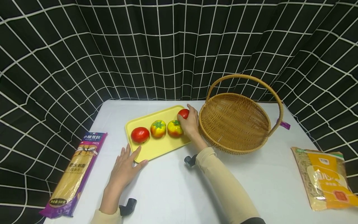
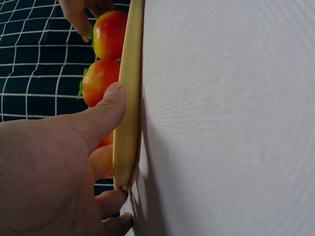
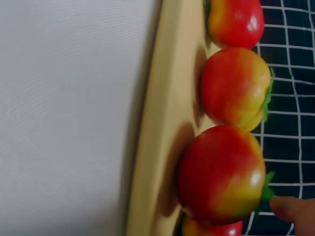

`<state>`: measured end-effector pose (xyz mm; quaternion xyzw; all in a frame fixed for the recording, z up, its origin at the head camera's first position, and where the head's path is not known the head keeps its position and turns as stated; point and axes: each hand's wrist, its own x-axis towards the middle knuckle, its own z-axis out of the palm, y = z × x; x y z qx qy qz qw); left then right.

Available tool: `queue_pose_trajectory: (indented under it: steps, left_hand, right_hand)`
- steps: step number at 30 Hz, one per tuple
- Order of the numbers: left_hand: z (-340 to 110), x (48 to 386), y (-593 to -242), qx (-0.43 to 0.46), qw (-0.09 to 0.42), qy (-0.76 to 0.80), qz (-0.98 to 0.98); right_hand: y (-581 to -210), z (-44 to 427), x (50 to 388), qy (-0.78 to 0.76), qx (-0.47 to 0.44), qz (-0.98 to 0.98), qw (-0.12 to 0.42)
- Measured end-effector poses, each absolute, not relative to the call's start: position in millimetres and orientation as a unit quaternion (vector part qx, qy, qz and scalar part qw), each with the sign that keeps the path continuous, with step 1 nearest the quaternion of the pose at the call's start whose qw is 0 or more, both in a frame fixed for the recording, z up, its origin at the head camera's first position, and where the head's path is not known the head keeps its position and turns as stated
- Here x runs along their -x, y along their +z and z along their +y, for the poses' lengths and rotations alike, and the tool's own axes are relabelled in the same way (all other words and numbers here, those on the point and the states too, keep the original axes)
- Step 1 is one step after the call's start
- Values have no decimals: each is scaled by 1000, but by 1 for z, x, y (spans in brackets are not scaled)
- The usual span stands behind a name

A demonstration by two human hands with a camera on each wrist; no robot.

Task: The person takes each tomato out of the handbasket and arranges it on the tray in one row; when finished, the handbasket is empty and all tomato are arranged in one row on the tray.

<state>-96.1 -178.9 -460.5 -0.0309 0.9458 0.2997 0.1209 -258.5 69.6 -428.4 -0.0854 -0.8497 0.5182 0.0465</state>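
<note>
On a yellow tray (image 1: 152, 152), a red tomato (image 1: 140, 134) and two yellow-red tomatoes with green tops, one in the middle (image 1: 158, 128) and one (image 1: 175, 128) to its right, stand in a row. My right hand (image 1: 191, 123) reaches over the tray's right end and grips another red tomato (image 1: 183, 113), thumb left, fingers right. In the right wrist view a fingertip (image 3: 289, 208) shows near a green top. My left hand (image 1: 124, 168) lies at the tray's near-left corner, fingers spread; in the left wrist view its thumb (image 2: 114, 101) rests against the rim.
A wicker basket (image 1: 235, 121) with a tall handle stands right of the tray. A pasta packet (image 1: 76, 174) lies at the left edge, an orange-and-clear food bag (image 1: 324, 179) at the right. Behind the basket a small purple thing (image 1: 285, 125) shows. Black gridded cloth surrounds the white table.
</note>
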Motion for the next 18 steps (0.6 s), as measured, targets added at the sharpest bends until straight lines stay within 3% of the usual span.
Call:
queue_pose_trajectory:
  steps: [14,18]
  left_hand:
    - [-182,94,-434,26,138,285,948]
    - [-186,98,-422,33,113,274,954]
  right_hand:
    - [-386,72,237,514,-13,-856,57]
    - [-370,73,229,511,-30,-857,52]
